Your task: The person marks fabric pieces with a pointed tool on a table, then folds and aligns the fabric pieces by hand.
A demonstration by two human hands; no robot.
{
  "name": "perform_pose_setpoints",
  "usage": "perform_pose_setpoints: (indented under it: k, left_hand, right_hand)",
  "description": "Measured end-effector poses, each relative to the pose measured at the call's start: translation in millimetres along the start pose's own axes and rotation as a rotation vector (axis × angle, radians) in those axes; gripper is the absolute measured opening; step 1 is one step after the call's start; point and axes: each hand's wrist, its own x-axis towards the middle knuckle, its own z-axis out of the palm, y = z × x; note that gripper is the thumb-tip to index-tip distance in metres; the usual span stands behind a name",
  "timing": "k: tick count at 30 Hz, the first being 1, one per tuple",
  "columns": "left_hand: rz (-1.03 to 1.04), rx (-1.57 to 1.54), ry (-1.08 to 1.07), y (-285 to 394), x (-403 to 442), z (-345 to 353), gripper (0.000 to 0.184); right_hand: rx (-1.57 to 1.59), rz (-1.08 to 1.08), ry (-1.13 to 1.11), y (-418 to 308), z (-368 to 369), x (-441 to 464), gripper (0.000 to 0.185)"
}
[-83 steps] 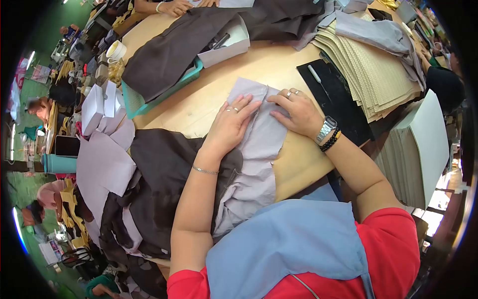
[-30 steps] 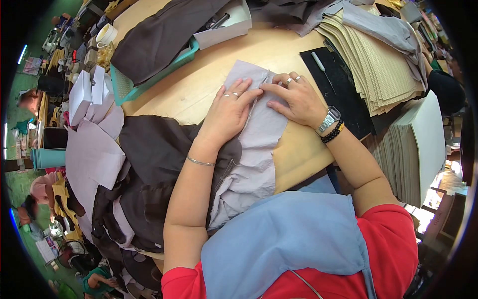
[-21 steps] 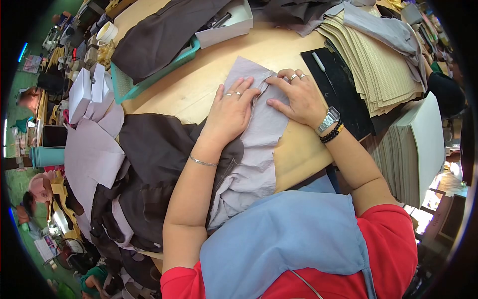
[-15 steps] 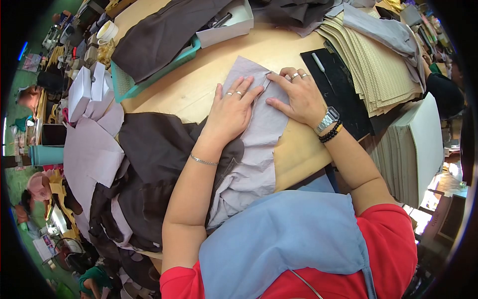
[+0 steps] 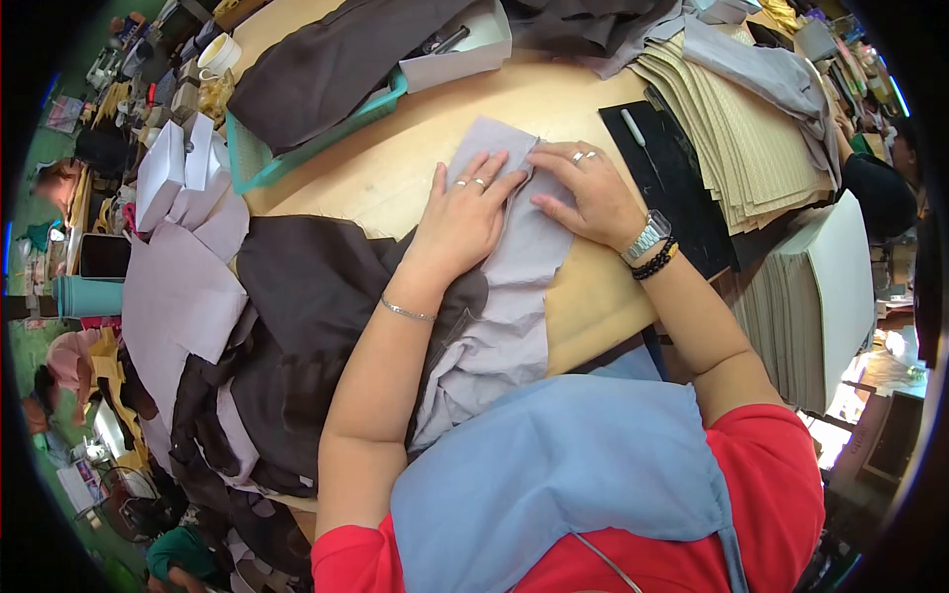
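Note:
A strip of grey-lilac fabric point(image 5: 516, 252) lies on the wooden table point(image 5: 395, 163), smooth at its far end and crumpled near my blue apron. My left hand point(image 5: 470, 212) rests on its left side, fingers a little spread and flat on the cloth. On the right side, my right hand point(image 5: 588, 193) touches a seam or fold with its bent index finger, the thumb apart below; nothing is gripped between them. Dark brown fabric point(image 5: 306, 296) lies under and left of my left forearm.
A teal basket point(image 5: 259, 170) with dark cloth and a white box point(image 5: 460, 64) stand beyond. At right are a black board point(image 5: 672, 183) with a white-handled tool point(image 5: 633, 127), cream patterned sheets point(image 5: 736, 133) and a thick paper stack point(image 5: 801, 296). Other people work at the far left.
The view has shifted slightly. Both hands stay on the fabric; my right index finger has moved a little along the fold and the right fingers have drawn closer together.

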Motion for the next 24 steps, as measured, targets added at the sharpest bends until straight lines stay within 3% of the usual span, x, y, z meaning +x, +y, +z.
perform_pose_setpoints:
  k: [2, 11, 14, 20, 24]
  left_hand:
    - [-0.003, -0.005, 0.003, 0, 1, 0, 0.039]
    - [-0.018, -0.049, -0.009, -1, 1, -2, 0.037]
    - [-0.013, -0.04, -0.003, -1, 1, -3, 0.037]
    - [0.028, -0.07, 0.01, -8, -1, -10, 0.029]
    - [0.061, -0.078, 0.023, -10, -3, -16, 0.019]
  right_hand:
    - [0.03, -0.031, -0.098, 1, 2, -2, 0.047]
    - [-0.076, 0.014, -0.046, 16, 4, 5, 0.044]
    - [-0.199, -0.117, -0.088, 15, 1, 2, 0.044]
    - [-0.056, -0.039, -0.174, 15, 3, 3, 0.043]
    - [-0.145, -0.079, -0.196, 12, 1, 3, 0.041]
